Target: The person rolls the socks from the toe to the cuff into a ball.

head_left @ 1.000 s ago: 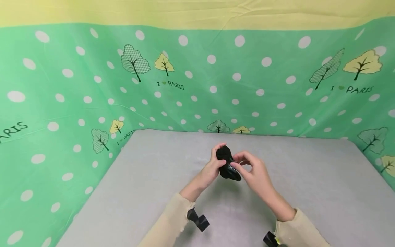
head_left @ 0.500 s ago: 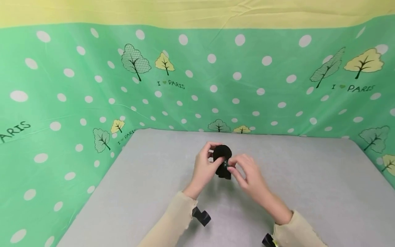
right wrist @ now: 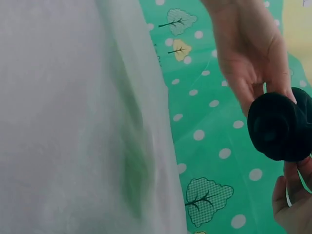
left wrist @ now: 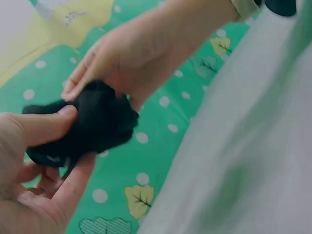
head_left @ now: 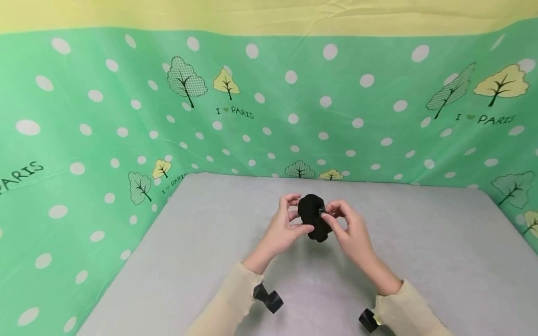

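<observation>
A lumpy, soft-looking black bundle (head_left: 310,210) with rounded ends is held above the grey table. My left hand (head_left: 279,228) grips its left side, thumb in front and fingers spread behind. On the opposite side my right hand (head_left: 353,233) pinches a small, glossy dark piece at the bundle's edge between thumb and fingertips. In the left wrist view, the black bundle (left wrist: 105,117) has a bumpy end and a small pale mark low down. A round, hollowed end of the bundle (right wrist: 273,129) shows in the right wrist view. Its exact kind I cannot tell.
The grey table surface (head_left: 201,224) spreads beneath both hands. Behind and to the left hangs a green dotted cloth (head_left: 235,154) printed with trees. Black camera mounts are strapped at the left wrist (head_left: 269,299) and the right wrist (head_left: 368,320).
The bundle has turned in my hands, and its white-lettered side has gone from the head view. Both hands shifted slightly left, then back right, keeping hold of it.
</observation>
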`<state>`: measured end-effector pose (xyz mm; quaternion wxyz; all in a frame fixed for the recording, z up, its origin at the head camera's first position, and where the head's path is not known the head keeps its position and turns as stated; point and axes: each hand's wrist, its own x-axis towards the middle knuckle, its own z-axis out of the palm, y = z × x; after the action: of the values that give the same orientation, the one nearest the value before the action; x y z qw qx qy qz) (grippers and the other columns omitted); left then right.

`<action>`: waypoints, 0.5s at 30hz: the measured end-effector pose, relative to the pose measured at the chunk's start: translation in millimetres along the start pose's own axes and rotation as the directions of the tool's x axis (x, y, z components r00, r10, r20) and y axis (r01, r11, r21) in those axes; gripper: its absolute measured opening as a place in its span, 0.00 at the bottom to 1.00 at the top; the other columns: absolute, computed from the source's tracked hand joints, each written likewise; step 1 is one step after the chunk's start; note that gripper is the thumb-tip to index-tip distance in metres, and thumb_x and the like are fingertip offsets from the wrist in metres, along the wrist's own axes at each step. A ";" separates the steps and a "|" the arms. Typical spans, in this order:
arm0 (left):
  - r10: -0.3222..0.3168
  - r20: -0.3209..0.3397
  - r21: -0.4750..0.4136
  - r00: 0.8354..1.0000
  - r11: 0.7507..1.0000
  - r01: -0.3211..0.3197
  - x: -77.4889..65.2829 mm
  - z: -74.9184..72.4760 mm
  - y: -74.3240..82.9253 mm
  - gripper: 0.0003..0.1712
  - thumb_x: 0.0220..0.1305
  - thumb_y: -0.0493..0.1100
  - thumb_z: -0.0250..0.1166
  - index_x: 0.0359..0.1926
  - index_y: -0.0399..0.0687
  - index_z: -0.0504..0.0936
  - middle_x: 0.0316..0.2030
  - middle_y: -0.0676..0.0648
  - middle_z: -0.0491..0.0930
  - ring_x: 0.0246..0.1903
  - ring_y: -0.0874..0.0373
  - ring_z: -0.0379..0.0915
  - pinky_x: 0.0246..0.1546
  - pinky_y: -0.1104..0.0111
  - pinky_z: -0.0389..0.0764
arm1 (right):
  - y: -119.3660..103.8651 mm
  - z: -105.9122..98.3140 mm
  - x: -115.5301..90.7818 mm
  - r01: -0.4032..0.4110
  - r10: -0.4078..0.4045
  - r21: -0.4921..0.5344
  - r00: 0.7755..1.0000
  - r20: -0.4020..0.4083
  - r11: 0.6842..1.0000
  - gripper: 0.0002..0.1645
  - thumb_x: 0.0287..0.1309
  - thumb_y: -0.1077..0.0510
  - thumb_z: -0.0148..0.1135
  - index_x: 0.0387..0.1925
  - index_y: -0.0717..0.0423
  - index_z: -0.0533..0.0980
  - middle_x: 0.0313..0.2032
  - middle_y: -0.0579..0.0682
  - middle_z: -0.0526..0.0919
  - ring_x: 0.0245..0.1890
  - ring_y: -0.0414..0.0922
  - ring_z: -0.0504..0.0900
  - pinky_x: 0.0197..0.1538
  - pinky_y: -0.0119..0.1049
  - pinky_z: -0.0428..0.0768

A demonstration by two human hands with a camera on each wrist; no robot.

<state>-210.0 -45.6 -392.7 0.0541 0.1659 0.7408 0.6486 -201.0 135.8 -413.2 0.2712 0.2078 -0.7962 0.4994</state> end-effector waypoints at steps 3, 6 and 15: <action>0.009 0.020 -0.004 1.000 1.000 -0.009 1.0 -4.0 -5.1 0.35 0.58 0.32 0.71 0.66 0.43 0.68 0.59 0.38 0.72 0.48 0.54 0.79 0.45 0.70 0.83 | 0.5 -2.7 1.5 0.010 -0.013 0.091 0.999 0.031 0.996 0.07 0.60 0.73 0.62 0.36 0.63 0.74 0.32 0.49 0.77 0.34 0.33 0.74 0.43 0.21 0.74; 0.064 0.006 0.043 0.998 0.997 -0.064 1.3 -5.1 -9.2 0.31 0.59 0.35 0.72 0.61 0.47 0.70 0.52 0.39 0.80 0.38 0.62 0.76 0.37 0.76 0.78 | 0.5 -3.1 1.0 0.010 -0.019 0.146 0.998 0.060 0.989 0.06 0.60 0.75 0.60 0.36 0.64 0.74 0.33 0.50 0.77 0.34 0.33 0.75 0.42 0.22 0.76; 0.319 -0.206 0.400 0.925 0.890 -0.218 9.0 -2.9 -10.5 0.21 0.61 0.35 0.67 0.52 0.49 0.68 0.41 0.43 0.82 0.30 0.57 0.71 0.33 0.69 0.75 | -11.7 4.4 -8.6 0.157 -0.163 0.110 0.985 0.048 0.982 0.13 0.53 0.79 0.62 0.35 0.62 0.75 0.30 0.49 0.79 0.31 0.34 0.74 0.37 0.23 0.75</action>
<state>-221.2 -46.6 -401.3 -0.1691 0.1863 0.8194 0.5150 -188.3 127.5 -412.3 0.2763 0.2992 -0.7568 0.5114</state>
